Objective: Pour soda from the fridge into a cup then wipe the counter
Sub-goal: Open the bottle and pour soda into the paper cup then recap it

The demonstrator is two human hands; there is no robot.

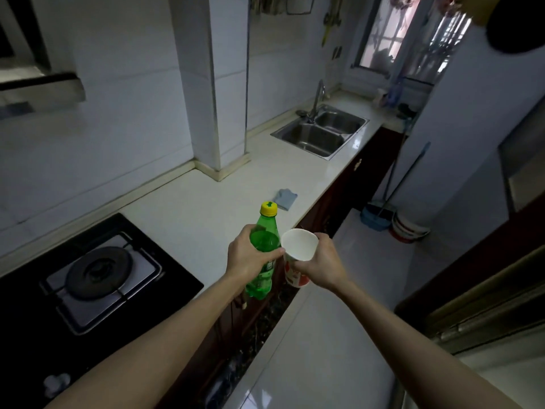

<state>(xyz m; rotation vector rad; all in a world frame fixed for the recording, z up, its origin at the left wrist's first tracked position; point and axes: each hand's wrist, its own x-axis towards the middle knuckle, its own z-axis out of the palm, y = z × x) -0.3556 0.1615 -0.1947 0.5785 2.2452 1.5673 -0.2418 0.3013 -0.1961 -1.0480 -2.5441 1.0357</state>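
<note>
White stone counter runs along a tiled kitchen wall, seen from the head camera, with pale glossy floor tiles beside dark wooden cabinet fronts.

Left hand is wrapped around the middle of a green plastic soda bottle, fingers curled across its label and thumb on the near side. Its yellow screw cap is on, standing above the fingers, and the bottle is close to upright, held over the counter's front edge.

Right hand clasps a white paper cup with a red band, fingers closed round its far side and thumb at the front. The cup tilts its open mouth toward the camera and looks empty inside. Cup and bottle are just beside each other; the left fingertips seem to touch the cup's rim.

Beyond the fingers, a small folded grey-blue cloth lies on the counter. Farther past it sits a stainless steel double sink with a chrome tap. Left of the left hand is a black glass gas hob.
</note>
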